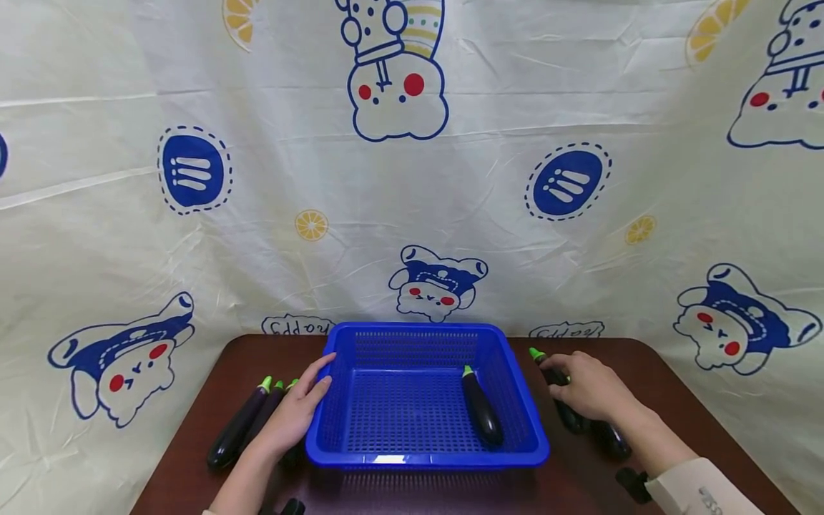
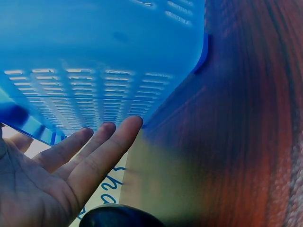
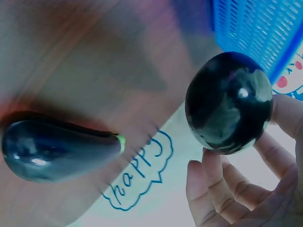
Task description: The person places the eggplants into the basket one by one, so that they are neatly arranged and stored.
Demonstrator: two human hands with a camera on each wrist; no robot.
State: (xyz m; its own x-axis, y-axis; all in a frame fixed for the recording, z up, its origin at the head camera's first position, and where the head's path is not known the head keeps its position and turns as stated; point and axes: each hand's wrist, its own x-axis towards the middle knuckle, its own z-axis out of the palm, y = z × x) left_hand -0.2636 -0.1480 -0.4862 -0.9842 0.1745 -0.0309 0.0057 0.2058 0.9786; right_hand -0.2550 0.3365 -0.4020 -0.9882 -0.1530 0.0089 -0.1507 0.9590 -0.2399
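A blue plastic basket [image 1: 412, 458] stands in the middle of the table, with one eggplant [image 1: 481, 411] lying along its right side. My left hand [image 1: 297, 415] touches the basket's left side; in the left wrist view its straight fingers [image 2: 102, 161] rest against the slotted outer wall. To the right of the basket, my right hand [image 1: 592, 386] grips an eggplant [image 1: 568, 413] between thumb and fingers. The right wrist view shows this held eggplant [image 3: 229, 104] end-on, its round bottom facing the camera. Another eggplant [image 3: 61, 149] lies on the table beside it.
Left of the basket, several eggplants [image 1: 238, 433] lie side by side, partly behind my left forearm. A further eggplant [image 1: 610, 440] lies under my right wrist. Behind the brown table [image 1: 212, 386] hangs a white printed cloth [image 1: 270, 272].
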